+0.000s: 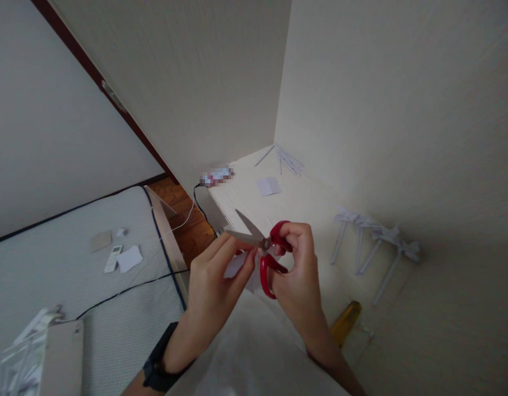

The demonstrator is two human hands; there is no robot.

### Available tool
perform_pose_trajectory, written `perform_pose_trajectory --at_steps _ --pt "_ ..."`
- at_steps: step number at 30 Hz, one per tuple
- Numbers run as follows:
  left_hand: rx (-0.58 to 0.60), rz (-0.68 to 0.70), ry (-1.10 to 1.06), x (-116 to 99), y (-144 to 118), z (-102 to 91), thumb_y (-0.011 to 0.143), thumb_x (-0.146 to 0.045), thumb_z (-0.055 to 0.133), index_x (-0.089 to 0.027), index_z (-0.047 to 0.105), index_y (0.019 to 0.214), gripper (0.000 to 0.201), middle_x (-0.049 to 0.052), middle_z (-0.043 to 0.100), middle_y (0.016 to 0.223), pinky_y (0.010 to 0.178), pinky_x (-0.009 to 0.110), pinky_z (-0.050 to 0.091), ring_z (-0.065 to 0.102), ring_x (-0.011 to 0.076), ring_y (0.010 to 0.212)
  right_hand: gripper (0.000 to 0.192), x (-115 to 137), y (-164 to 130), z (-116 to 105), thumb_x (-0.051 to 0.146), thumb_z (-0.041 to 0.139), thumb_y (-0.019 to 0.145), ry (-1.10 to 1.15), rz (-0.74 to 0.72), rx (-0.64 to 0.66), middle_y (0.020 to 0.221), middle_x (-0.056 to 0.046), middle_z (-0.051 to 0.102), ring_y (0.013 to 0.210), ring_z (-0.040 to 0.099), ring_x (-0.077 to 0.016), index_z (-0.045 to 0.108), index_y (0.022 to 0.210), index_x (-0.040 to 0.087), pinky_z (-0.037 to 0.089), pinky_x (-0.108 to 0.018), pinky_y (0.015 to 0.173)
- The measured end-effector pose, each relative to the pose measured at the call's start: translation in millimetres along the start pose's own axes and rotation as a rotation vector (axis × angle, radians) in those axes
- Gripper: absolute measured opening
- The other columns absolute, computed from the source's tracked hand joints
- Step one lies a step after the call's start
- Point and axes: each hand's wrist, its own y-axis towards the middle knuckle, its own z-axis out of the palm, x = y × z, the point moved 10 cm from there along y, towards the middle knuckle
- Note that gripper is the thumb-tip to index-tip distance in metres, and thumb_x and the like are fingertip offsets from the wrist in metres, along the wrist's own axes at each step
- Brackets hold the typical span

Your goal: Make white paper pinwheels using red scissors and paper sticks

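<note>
Red-handled scissors (268, 275) are in my right hand (299, 275), with my fingers through the loops and the blades apart, pointing left. My left hand (216, 280) pinches a piece of white paper (236, 265) just below the blades, its fingertips close to the scissors' pivot. Part of the paper hangs behind my fingers and is hidden. Beyond my hands, a folded white paper square (269, 186) lies on the pale table (241, 190). To the right, several paper pinwheel-like shapes on white sticks (377, 242) rest in a row.
Thin white paper sticks (289, 159) lie in the table's far corner, near a blurred power strip (216, 176) with cables. A yellow bottle-like object (345, 323) is at the right. On the mattress (125, 324) lie a remote (113, 259), paper pieces (130, 259) and a flat box (61, 357).
</note>
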Motion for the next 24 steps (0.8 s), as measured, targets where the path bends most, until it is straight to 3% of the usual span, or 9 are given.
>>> perform_pose_trajectory --at_steps 4,8,13,19,24 --pt "-0.005 -0.045 -0.062 5.5 2.6 -2.7 0.084 -0.013 0.063 -0.019 0.068 0.079 0.01 0.001 0.07 0.075 0.062 0.023 0.049 0.063 0.0145 0.067 0.038 -4.8 1.2 -2.8 0.006 0.066 0.071 0.017 0.052 0.003 0.081 0.005 0.057 0.067 0.053 -0.0126 0.049 0.096 0.029 0.044 -0.026 0.062" --pt "0.115 -0.278 -0.44 31.1 4.4 7.4 0.08 -0.018 0.068 -0.019 0.07 0.072 0.008 0.002 0.071 0.072 0.06 0.023 0.049 0.064 0.0149 0.066 0.032 -17.7 15.3 -13.3 0.016 0.073 0.072 0.214 0.179 0.086 0.079 0.004 0.063 0.067 0.056 -0.0136 0.048 0.089 0.028 0.046 -0.028 0.065" --pt "0.245 -0.486 -0.797 46.8 -3.6 30.4 0.07 -0.029 0.078 -0.02 0.07 0.062 0.015 0.0 0.065 0.059 0.049 0.023 0.044 0.055 0.0127 0.054 0.028 -32.1 28.5 -31.5 0.018 0.075 0.07 0.313 0.252 0.066 0.076 0.004 0.063 0.073 0.061 -0.0151 0.052 0.085 0.026 0.05 -0.03 0.073" --pt "0.311 -0.573 -0.961 42.6 -11.5 49.8 0.068 -0.024 0.08 -0.021 0.072 0.063 0.01 -0.001 0.065 0.06 0.051 0.021 0.044 0.054 0.0108 0.054 0.037 -28.2 6.9 17.1 0.023 0.081 0.07 0.523 0.365 0.347 0.074 0.005 0.062 0.065 0.059 -0.0131 0.051 0.091 0.026 0.048 -0.026 0.061" --pt "0.265 -0.577 -0.956 44.1 -10.5 47.9 0.072 -0.021 0.078 -0.021 0.073 0.066 0.008 -0.002 0.064 0.061 0.052 0.02 0.042 0.053 0.0097 0.055 0.035 -25.1 5.6 21.4 0.026 0.081 0.073 0.546 0.361 0.353 0.074 0.005 0.061 0.064 0.058 -0.0124 0.05 0.091 0.026 0.047 -0.024 0.058"
